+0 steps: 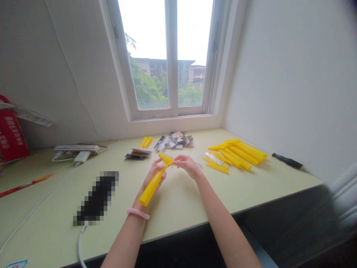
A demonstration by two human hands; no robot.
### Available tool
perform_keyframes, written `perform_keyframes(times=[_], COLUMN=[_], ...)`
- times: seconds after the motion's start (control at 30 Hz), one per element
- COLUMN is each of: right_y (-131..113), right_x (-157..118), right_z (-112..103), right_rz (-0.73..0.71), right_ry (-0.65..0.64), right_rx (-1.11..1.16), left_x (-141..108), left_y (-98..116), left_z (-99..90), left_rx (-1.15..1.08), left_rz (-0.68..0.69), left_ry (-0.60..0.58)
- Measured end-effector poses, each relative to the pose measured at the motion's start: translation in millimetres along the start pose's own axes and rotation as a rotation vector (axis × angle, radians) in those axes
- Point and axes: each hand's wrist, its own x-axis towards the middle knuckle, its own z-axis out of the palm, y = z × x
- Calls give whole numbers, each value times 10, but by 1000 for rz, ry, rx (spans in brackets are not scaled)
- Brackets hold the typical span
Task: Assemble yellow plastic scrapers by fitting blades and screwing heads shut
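Just one yellow plastic handle [152, 188], left hand [154, 175] clasping it, right hand [186, 165] pinching its tip.

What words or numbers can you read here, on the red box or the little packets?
Red box: white writing, too blurred to read.
Packets: printing too small to read.
Sticker: cut off at the picture's corner, nothing readable.
No other words or numbers can be read.

Daylight through white-framed window [172, 56], trees [146, 85] and building [164, 67] outside; white walls [290, 74] both sides; pale green desk [178, 219]
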Motion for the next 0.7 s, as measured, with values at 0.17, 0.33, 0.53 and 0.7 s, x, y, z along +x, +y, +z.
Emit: perform_keyframes(times=[0.17, 0.33, 0.53, 0.7], right_y=[4, -4, 18, 60], right_x=[2, -6, 33, 75], right_z=[8, 7, 4, -235], right_rz=[21, 40, 25, -145], right_ry=[21, 24, 104, 489], right_rx=[18, 6, -12, -547], left_x=[3, 39, 81, 77], left_y=[0, -18, -38, -34], left_z=[-4, -59, -134, -140], left_rx=[-10, -24, -48, -66], left_rz=[1, -12, -38, -24], left_ry=[4, 18, 13, 47])
